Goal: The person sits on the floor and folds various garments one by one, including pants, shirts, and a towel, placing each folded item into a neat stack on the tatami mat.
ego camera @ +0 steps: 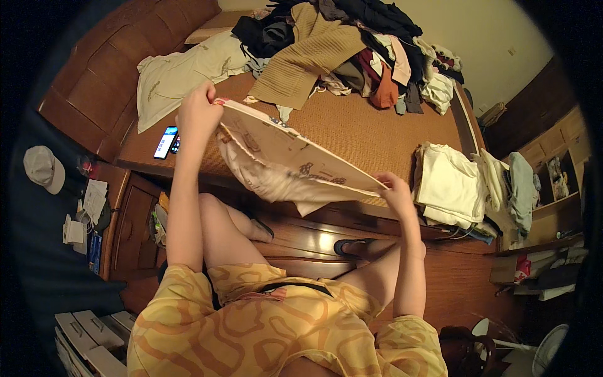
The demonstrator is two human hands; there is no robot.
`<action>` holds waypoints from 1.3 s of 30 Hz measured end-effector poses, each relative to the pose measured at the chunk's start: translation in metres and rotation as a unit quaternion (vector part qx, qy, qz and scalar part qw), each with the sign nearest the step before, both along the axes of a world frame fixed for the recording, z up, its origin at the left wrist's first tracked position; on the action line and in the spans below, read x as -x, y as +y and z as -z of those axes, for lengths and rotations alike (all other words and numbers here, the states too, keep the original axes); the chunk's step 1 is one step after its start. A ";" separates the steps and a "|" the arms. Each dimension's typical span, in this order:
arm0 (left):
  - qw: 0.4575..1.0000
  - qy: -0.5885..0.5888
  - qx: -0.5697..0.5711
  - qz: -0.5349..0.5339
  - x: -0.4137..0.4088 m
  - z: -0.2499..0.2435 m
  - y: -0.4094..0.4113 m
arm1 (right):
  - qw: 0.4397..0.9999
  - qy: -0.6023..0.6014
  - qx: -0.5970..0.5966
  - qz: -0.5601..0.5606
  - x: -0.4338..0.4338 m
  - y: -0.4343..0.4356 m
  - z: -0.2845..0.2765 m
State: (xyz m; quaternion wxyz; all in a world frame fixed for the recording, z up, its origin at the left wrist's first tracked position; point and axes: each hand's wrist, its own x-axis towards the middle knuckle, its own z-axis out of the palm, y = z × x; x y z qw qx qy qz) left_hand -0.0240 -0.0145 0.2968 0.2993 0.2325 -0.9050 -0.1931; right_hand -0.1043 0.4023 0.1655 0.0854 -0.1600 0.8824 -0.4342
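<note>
A light printed cloth garment [282, 160] is stretched between my two hands above the near edge of the bed, its lower part hanging loose. My left hand [200, 110] grips its upper left corner, near the pillow and two phones. Lower and to the right, my right hand [395, 191] pinches the opposite corner, close to a stack of folded white clothes [450, 184]. On the far side of the bed lies a heap of unfolded clothes, with a tan ribbed knit garment [311, 56] on top at the front. The kind of garment I hold cannot be told.
A lit phone [165, 142] lies on the brown woven bed mat [358, 127] below a white pillow [183, 75]. More folded clothes [520, 188] sit at the right. A wooden nightstand [134, 226] stands at the left, small drawers [87, 332] at lower left.
</note>
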 end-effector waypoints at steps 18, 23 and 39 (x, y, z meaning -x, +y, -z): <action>0.955 -0.058 -0.159 0.245 0.049 0.039 -0.044 | 0.975 -0.144 -0.001 -0.170 0.013 0.012 -0.054; 0.869 -0.118 -0.453 0.163 0.053 0.056 -0.049 | 0.974 -0.215 0.015 -0.072 -0.002 -0.009 -0.051; 0.910 0.116 -0.263 0.300 0.099 0.023 -0.056 | 0.914 0.054 0.397 0.058 0.094 0.024 -0.095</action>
